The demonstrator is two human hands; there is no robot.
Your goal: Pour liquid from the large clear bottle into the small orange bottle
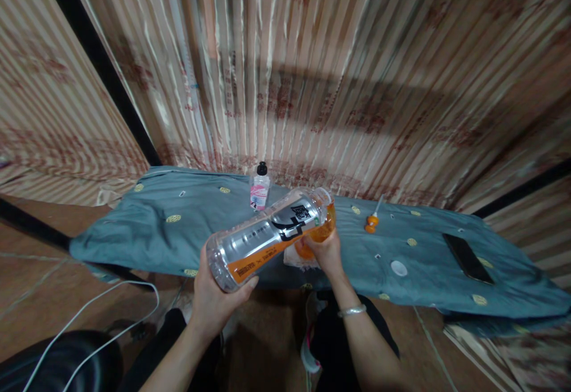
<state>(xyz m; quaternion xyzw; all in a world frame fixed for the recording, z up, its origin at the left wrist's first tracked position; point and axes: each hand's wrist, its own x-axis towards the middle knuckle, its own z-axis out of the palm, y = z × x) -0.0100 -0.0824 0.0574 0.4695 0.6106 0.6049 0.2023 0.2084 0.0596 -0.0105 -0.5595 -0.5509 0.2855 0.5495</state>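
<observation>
Left hand [214, 297] fingers clasp the base of the tilted plastic bottle [267, 237]; right hand [323, 252] fingers clench its neck, pointing toward two o'clock.

The left hand [214, 297] cups the base of the clear plastic bottle with an orange-and-black label [267, 238], thumb across its end. The right hand [325, 252], a silver bangle at its wrist, grips beneath the bottle's neck end, forearm angled up from below.
</observation>
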